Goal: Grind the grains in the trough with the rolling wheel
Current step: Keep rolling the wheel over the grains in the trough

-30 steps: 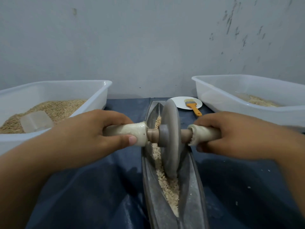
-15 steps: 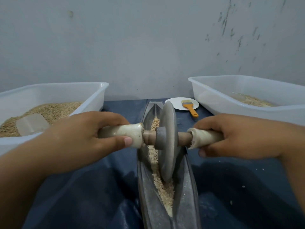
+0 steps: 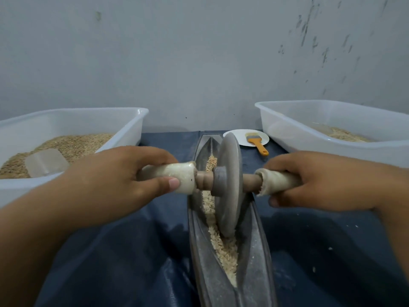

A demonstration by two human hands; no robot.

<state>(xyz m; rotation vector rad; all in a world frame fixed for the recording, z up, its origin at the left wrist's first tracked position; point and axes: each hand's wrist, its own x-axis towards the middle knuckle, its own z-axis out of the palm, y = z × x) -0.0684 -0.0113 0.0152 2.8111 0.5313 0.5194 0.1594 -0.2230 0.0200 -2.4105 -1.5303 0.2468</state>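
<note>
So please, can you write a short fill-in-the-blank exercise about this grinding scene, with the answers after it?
1. The grey stone wheel stands in the long metal ____, on the crushed grains.
2. The left hand and right hand each grip a wrapped ____ of the axle.
3. The orange-handled brush lies partly on a round white ____.

Answers: trough; handle; plate

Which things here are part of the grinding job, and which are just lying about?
In use:
left hand and right hand, each gripping a handle end
rolling wheel
trough
grains in the trough

Lying about:
left tub of grain with a clear scoop
right tub
white plate
orange brush
</note>
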